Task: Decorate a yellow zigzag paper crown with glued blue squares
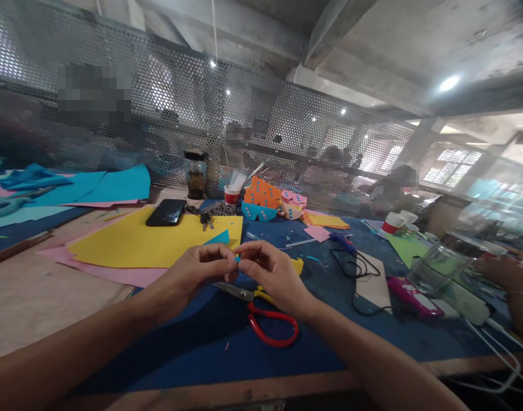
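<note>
My left hand [207, 264] and my right hand [273, 275] meet over the blue table mat, fingertips pinched together. Between them shows a small blue piece [238, 260], perhaps paper, mostly covered by the fingers. Scissors [273, 337] with red handles lie under my right hand, blades pointing left. A yellow object [298, 265] is partly hidden behind that hand. Just beyond my left hand, a blue paper triangle [218, 237] rests on the large yellow sheet [128, 245].
A black phone [166, 212] and keys [205, 220] lie on the yellow sheet. Behind stand a dark-lidded jar [195, 176] and dotted orange paper shapes [263, 194]. At right are a glue gun [342, 241] with its cord, a glass jar [443, 262] and another person's hand [501, 274].
</note>
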Motion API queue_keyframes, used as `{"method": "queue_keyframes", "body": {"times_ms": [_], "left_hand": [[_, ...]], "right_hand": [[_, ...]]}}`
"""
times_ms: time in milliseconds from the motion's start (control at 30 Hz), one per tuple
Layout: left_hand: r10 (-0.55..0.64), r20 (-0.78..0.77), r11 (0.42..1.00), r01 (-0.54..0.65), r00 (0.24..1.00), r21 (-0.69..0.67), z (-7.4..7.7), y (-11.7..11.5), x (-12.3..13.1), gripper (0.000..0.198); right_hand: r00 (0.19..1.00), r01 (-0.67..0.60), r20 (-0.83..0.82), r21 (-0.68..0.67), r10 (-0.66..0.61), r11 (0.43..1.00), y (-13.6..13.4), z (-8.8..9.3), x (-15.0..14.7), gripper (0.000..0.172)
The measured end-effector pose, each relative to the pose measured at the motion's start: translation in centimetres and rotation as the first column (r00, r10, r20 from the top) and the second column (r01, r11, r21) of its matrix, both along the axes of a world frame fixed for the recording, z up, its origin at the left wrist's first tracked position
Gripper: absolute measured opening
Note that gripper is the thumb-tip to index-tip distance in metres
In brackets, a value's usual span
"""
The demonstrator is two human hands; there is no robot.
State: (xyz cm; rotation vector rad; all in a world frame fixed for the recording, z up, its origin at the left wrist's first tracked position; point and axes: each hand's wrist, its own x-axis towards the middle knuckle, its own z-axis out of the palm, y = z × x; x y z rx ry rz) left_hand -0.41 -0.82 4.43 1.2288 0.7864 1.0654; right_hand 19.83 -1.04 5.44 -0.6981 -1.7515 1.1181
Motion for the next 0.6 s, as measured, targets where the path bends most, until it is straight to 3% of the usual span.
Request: {"method": "queue_keyframes", "body": {"times_ms": [333,600], "left_hand": [[-0.084,0.067,0.992,0.090,0.994,-0.086,0.02,-0.10,-0.12,0.025],[-0.080,0.078,0.994,0.086,0.994,-0.074,-0.14,0.01,-0.10,0.024]], "right_hand": [[1.000,0.006,-0.022,-0.020,-0.007,1.000,0.09,-0.20,0.06,0.019],[1.000,-0.002,-0.010,-0.013,0.002,1.000,-0.02,-0.16,0.11,0.019]]}}
